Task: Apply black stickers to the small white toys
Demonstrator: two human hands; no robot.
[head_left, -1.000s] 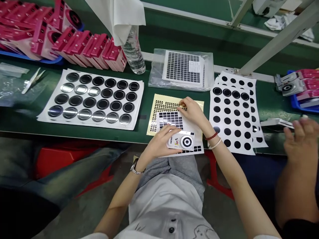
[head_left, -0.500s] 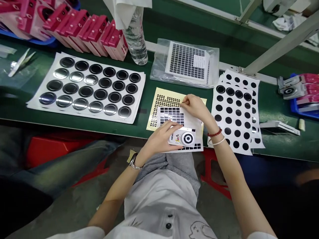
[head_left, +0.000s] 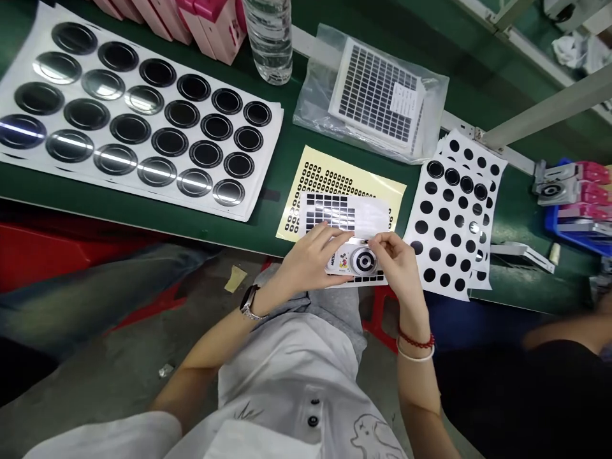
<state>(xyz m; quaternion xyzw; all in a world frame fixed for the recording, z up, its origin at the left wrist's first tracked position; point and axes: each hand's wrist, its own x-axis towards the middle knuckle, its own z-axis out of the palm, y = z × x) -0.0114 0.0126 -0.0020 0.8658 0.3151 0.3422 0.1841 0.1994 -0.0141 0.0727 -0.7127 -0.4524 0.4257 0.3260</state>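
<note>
My left hand (head_left: pixel 318 255) is closed around the left part of a small white camera (head_left: pixel 364 261) with a round black-and-white lens ring and a cartoon print. At the camera's upper right corner, my right hand (head_left: pixel 393 255) is pinched, its fingertips touching that edge; what they hold, if anything, is too small to make out. Under the camera lies a white sheet of black rectangular stickers (head_left: pixel 327 207). That sheet rests over a yellow sheet (head_left: pixel 363 175) with small black stickers.
Large round black stickers fill a sheet stack (head_left: pixel 261 185) at left; smaller dots cover sheets (head_left: pixel 437 220) at right. Behind are a bagged sheet pack (head_left: pixel 377 95), a water bottle (head_left: pixel 271 44) and pink cameras (head_left: pixel 215 29). A blue tray (head_left: pixel 581 239) holds more cameras. A person sits at each side.
My right hand has moved from the sticker sheet down to the camera's upper right corner. My left hand still holds the camera. The view has shifted and tilted.
</note>
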